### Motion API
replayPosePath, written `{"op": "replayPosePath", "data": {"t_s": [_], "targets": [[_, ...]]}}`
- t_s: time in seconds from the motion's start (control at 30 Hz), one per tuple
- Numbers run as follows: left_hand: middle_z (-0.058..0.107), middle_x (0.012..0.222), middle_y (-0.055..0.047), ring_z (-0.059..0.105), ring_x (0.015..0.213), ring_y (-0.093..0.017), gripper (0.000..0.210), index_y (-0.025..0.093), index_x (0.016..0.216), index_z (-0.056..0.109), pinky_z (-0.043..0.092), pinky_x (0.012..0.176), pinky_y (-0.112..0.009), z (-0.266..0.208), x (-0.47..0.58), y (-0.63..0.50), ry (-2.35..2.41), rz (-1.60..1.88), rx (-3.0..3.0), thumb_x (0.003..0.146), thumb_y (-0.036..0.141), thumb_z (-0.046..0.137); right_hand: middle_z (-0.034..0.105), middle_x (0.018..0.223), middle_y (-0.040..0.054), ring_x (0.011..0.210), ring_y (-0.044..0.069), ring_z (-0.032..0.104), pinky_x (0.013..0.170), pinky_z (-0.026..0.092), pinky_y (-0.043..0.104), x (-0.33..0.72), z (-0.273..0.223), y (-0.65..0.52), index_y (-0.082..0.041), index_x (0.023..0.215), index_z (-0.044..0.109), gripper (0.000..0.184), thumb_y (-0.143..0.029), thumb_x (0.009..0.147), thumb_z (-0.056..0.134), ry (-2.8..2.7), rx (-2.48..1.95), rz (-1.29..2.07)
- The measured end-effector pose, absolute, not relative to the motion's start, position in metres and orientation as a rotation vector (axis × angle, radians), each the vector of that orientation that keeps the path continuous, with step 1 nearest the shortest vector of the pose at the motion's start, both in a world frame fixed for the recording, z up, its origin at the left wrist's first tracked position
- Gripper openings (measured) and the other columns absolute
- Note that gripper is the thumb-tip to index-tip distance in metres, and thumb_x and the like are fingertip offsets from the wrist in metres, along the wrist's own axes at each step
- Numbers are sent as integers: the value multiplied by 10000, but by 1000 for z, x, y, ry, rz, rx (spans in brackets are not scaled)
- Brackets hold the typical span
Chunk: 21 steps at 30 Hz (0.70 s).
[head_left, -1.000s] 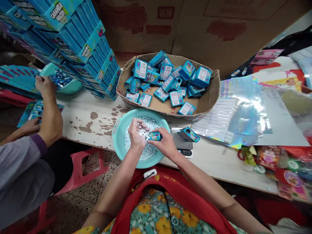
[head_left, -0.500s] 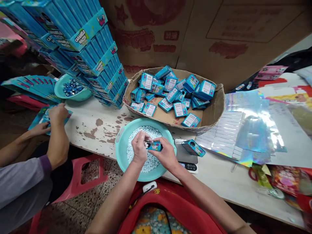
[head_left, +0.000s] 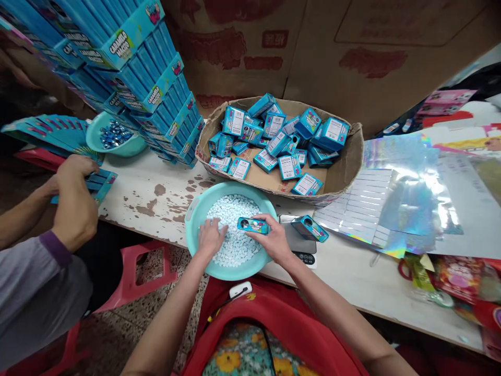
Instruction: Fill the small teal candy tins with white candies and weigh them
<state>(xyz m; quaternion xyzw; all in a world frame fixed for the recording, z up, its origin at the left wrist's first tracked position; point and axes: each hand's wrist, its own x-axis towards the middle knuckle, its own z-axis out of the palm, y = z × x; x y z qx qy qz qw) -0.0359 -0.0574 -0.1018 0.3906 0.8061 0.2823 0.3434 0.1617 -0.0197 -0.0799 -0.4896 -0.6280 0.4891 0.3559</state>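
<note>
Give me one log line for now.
left hand: at white pellets in bowl; right hand: holding blue box above bowl; scale: another box on top

White lettering on the stacked blue display boxes is reading "CARAMELO MACIZO". The small blue box in the right hand is carrying similar lettering, too small for certain reading. White label panels on the boxes in the cardboard tray are bearing illegible fine print; red marks on the brown carton are appearing too blurred.
</note>
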Motion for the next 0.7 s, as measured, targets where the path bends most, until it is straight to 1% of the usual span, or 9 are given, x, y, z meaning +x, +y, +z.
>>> {"op": "replayPosePath", "data": {"t_s": [0.1, 0.17, 0.23, 0.3, 0.37, 0.43, 0.5, 0.6, 0.7], "targets": [[485, 1237, -218, 382, 1203, -463, 555, 179, 1078, 562, 317, 927, -554, -125, -21, -77, 2231, 158, 1218, 635, 486, 691, 649, 1000, 50, 971, 227, 611, 885, 486, 393, 160, -99, -23, -229, 988, 612, 332, -370, 713, 733, -1663, -1228, 1188], [434, 1288, -225, 391, 1196, -466, 659, 186, 1174, 508, 346, 900, -538, -134, -1, -83, 2199, 11, 1269, 618, 487, 692, 649, 1019, 59, 999, 230, 604, 920, 475, 407, 158, -104, -25, -231, 998, 609, 324, -353, 722, 727, -1657, -1207, 1123], [436, 1279, -200, 458, 1146, -422, 642, 206, 1179, 501, 390, 865, -473, -139, 14, -85, 2150, 10, 1254, 604, 411, 702, 649, 1004, 59, 986, 227, 608, 913, 481, 405, 156, -100, -27, -230, 993, 609, 318, -356, 725, 727, -1603, -1226, 1091], [495, 1188, -160, 540, 1041, -356, 520, 216, 1083, 549, 417, 813, -408, -142, 20, -83, 2110, 160, 1155, 590, 292, 695, 645, 1004, 57, 976, 223, 611, 903, 484, 393, 156, -91, -27, -229, 997, 608, 324, -364, 727, 728, -1560, -1243, 1099], [568, 968, -101, 591, 878, -286, 377, 205, 916, 582, 431, 728, -346, -144, 15, -80, 2043, 398, 965, 554, 192, 687, 642, 1005, 54, 968, 219, 611, 892, 484, 380, 156, -83, -24, -229, 1000, 607, 331, -363, 724, 732, -1564, -1242, 1121], [549, 728, -30, 577, 693, -214, 267, 202, 801, 566, 420, 615, -282, -142, 4, -76, 1960, 564, 801, 558, 164, 669, 642, 991, 50, 959, 220, 611, 882, 481, 376, 156, -80, -20, -225, 992, 606, 324, -354, 723, 731, -1608, -1247, 1131], [483, 593, 21, 507, 535, -151, 194, 205, 775, 541, 376, 501, -231, -132, -7, -72, 1879, 659, 694, 608, 197, 640, 639, 975, 45, 952, 221, 607, 868, 479, 375, 157, -83, -16, -224, 989, 601, 309, -345, 730, 720, -1670, -1267, 1125], [446, 549, 50, 415, 428, -97, 191, 205, 794, 525, 291, 390, -185, -104, -14, -64, 1647, 945, 511, 644, 238, 638, 634, 976, 43, 958, 227, 596, 856, 475, 377, 157, -90, -14, -229, 997, 591, 298, -322, 738, 705, -1785, -1288, 1094], [515, 621, 36, 441, 449, -79, 244, 198, 812, 525, 299, 380, -172, -74, -7, -51, 1386, 1258, 387, 629, 233, 682, 642, 955, 51, 935, 238, 594, 835, 471, 382, 150, -92, -17, -216, 979, 593, 273, -257, 730, 697, -1929, -1304, 1051]]}}
